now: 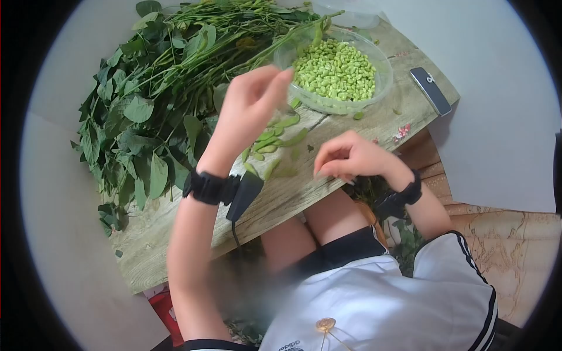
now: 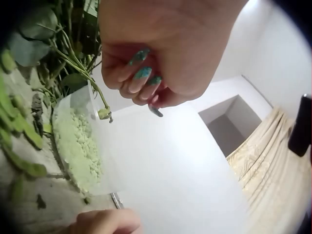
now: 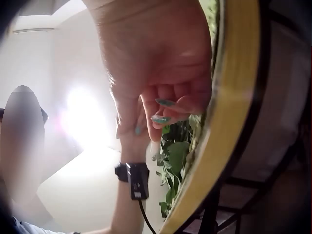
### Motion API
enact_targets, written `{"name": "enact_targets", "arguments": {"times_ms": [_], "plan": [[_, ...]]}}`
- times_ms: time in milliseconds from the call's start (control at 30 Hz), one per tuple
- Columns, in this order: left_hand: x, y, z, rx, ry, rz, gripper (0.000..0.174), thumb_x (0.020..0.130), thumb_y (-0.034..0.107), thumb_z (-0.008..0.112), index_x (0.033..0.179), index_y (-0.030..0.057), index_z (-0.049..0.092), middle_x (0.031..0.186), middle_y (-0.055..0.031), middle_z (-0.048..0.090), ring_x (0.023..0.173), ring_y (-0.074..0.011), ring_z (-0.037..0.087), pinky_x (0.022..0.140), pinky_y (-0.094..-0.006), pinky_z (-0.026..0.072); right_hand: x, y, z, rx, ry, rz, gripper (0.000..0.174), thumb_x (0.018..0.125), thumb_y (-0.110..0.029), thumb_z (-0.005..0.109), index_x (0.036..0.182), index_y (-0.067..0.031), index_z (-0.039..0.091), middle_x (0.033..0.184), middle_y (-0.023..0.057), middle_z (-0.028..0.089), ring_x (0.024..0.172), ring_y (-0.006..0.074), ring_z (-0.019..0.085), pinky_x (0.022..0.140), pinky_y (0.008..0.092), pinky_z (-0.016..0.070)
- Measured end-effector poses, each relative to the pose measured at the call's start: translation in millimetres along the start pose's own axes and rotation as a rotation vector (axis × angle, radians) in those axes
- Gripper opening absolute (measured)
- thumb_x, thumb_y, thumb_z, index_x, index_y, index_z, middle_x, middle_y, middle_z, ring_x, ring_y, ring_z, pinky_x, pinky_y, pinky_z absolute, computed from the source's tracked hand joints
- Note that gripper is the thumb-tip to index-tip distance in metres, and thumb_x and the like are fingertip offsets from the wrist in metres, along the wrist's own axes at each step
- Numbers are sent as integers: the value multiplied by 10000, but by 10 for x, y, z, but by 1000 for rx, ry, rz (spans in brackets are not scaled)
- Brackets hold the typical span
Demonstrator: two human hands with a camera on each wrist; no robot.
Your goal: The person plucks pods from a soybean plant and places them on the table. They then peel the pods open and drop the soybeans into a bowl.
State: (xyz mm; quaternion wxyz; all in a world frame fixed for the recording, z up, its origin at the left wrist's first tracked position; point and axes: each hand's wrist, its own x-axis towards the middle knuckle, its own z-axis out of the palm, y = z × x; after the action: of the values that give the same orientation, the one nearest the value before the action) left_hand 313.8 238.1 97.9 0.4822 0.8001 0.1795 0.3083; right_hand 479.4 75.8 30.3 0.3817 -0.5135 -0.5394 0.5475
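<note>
My left hand [image 1: 252,96] is raised over the table, blurred, its fingers curled into the palm beside the bowl's near left side. In the left wrist view its painted nails [image 2: 143,73] show, the thumb lies against the fingers, and nothing shows between them. My right hand [image 1: 354,155] hovers by the table's near edge, fingers loosely bent and nothing visible in them. A clear plastic bowl [image 1: 339,109] holds many shelled green soybeans [image 1: 336,70]. Several green soybean pods [image 1: 266,141] lie on the wooden table between the hands.
A big heap of leafy soybean stalks [image 1: 170,76] covers the table's left and back, some stems reaching over the bowl's rim. A phone [image 1: 430,92] lies at the right end. Another clear container [image 1: 351,14] stands behind the bowl. Small red-and-white scraps [image 1: 401,133] lie near the right edge.
</note>
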Motion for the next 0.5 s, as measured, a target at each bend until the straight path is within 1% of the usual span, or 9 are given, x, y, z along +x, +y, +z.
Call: {"name": "enact_targets", "arguments": {"times_ms": [33, 100, 133, 167, 233, 400, 433, 467, 500], "plan": [[104, 25, 66, 8, 4, 1, 383, 983, 265, 555, 699, 8, 546, 589, 21, 503, 539, -68, 402, 524, -261, 342, 31, 38, 36, 67, -30, 0, 175, 883, -212, 739, 885, -39, 712, 647, -16, 624, 471, 41, 518, 422, 201, 381], [301, 68, 183, 175, -84, 10, 374, 967, 265, 562, 723, -18, 548, 563, -21, 467, 538, -92, 391, 514, -291, 340, 15, 28, 32, 83, -8, -7, 183, 883, -209, 742, 877, -30, 706, 653, -13, 630, 463, 43, 515, 415, 199, 377], [406, -2, 247, 226, -85, 56, 353, 949, 242, 564, 731, -35, 546, 542, -65, 448, 520, -127, 384, 510, -318, 338, 5, 53, 11, 125, 7, -28, 154, 869, -164, 746, 897, -18, 705, 669, -7, 637, 475, 41, 527, 419, 194, 387], [471, -32, 303, 228, -82, 55, 353, 949, 242, 564, 731, -35, 546, 542, -65, 448, 520, -127, 384, 510, -318, 338, -10, 69, -12, 168, 23, -48, 137, 855, -119, 750, 918, -6, 705, 685, -2, 644, 487, 39, 539, 423, 190, 396], [574, -51, 408, 307, -106, 70, 403, 982, 261, 550, 695, -20, 528, 557, 1, 466, 533, -54, 378, 493, -273, 311, -18, 55, -10, 138, 5, -68, 137, 855, -123, 751, 919, -11, 706, 686, -4, 645, 490, 34, 536, 428, 187, 398], [722, -113, 532, 368, -80, 22, 405, 975, 260, 544, 678, -16, 542, 535, -21, 441, 519, -71, 373, 491, -290, 309, -40, -3, -27, 103, -54, -93, 139, 856, -139, 756, 899, -18, 703, 688, -4, 644, 507, 26, 525, 451, 187, 404], [751, -95, 527, 390, -108, 10, 405, 971, 278, 545, 690, -14, 563, 540, -45, 473, 505, -119, 400, 503, -315, 339, -76, -23, -33, 102, -57, -98, 139, 856, -139, 756, 899, -18, 703, 688, -4, 644, 507, 26, 525, 451, 187, 404], [777, -80, 520, 413, -137, -3, 407, 967, 296, 547, 703, -12, 584, 546, -69, 505, 491, -166, 426, 515, -339, 370, -121, -22, -41, 86, -17, -171, 155, 863, -167, 756, 864, -25, 694, 655, -14, 624, 484, 27, 512, 434, 195, 390], [815, -101, 513, 423, -136, -2, 407, 967, 296, 547, 703, -12, 584, 546, -69, 505, 491, -166, 426, 515, -339, 370, -157, -36, -73, 73, 23, -247, 182, 871, -195, 755, 829, -33, 685, 623, -24, 604, 461, 28, 500, 418, 204, 376]]}}
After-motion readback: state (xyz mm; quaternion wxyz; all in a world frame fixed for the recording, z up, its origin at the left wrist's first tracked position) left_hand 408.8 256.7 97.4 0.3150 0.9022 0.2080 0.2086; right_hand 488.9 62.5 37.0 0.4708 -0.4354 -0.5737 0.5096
